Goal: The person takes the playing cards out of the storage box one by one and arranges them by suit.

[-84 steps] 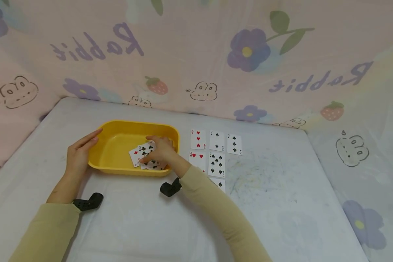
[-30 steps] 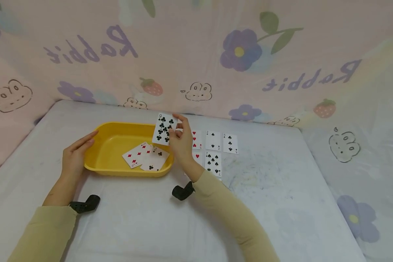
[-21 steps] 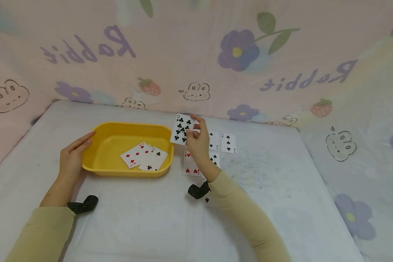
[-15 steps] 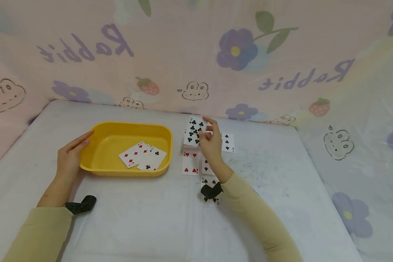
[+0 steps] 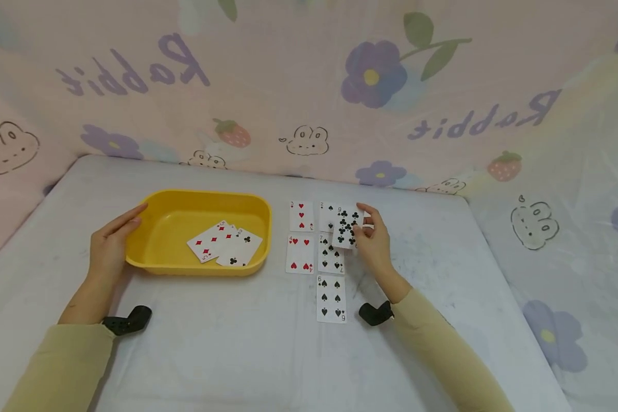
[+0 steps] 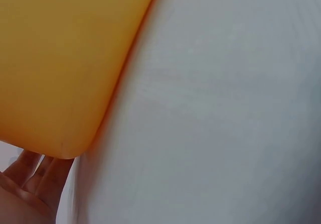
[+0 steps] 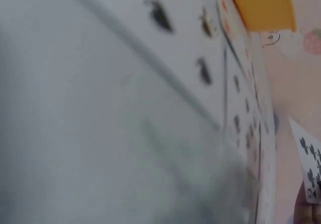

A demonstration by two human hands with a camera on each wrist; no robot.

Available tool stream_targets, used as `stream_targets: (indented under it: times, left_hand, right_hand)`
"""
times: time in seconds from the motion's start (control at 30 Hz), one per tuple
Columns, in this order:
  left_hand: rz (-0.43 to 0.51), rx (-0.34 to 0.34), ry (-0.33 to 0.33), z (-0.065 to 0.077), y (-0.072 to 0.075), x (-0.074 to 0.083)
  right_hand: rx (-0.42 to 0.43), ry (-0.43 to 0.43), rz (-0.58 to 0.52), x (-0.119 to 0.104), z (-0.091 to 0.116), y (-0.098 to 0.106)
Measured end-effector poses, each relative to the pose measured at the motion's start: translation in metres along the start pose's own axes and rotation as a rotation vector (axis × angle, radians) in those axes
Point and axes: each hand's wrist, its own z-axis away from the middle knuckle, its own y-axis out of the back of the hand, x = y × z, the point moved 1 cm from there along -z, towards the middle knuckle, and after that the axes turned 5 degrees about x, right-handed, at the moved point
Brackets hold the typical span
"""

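My right hand (image 5: 375,243) pinches a nine of clubs (image 5: 346,226) between thumb and fingers, above the laid-out cards. The nine overlaps the two of spades (image 5: 326,214) and the top of the seven of spades (image 5: 331,260); the three of clubs is hidden behind card and hand. In the right wrist view the nine of clubs (image 7: 307,158) shows at the right edge. Fingers fairly straight, my left hand (image 5: 109,243) rests against the left end of a yellow tray (image 5: 157,229). In the tray lie a five of diamonds (image 5: 206,243) and a two of clubs (image 5: 241,249), overlapping.
Right of the tray lie a three of hearts (image 5: 301,216), a four of hearts (image 5: 300,254) and a six of spades (image 5: 331,299). All rest face up on a white-covered table (image 5: 211,343). A patterned cloth (image 5: 268,86) hangs behind it.
My right hand has taken the nine of clubs out of the tray and carried it rightward over the laid-out cards. The left hand has stayed at the tray's end.
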Motion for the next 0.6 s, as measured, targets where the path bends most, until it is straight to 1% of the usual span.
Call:
stream_targets:
  times: [0.03, 0.17, 0.27, 0.37, 0.5, 0.6]
  left_hand:
    - [-0.008, 0.005, 0.003, 0.0, 0.0, 0.0]
    - [0.01, 0.012, 0.006, 0.001, 0.001, -0.001]
    - [0.029, 0.008, 0.004, 0.001, 0.001, -0.001]
    - [0.015, 0.007, 0.001, 0.001, 0.001, -0.001]
    - [0.02, 0.005, 0.004, 0.0, 0.0, 0.0]
    - [0.008, 0.009, 0.006, -0.001, 0.0, 0.0]
  right_hand:
    - [0.001, -0.01, 0.025, 0.003, 0.001, 0.003]
    - [-0.006, -0.055, 0.094, 0.012, 0.005, 0.013]
    - [-0.016, -0.089, 0.123, 0.017, 0.008, 0.018]
    - [-0.027, -0.115, 0.144, 0.023, 0.01, 0.022]
    - [-0.051, -0.13, 0.168, 0.029, 0.011, 0.027]
    - [-0.08, -0.118, 0.219, 0.032, 0.012, 0.03]
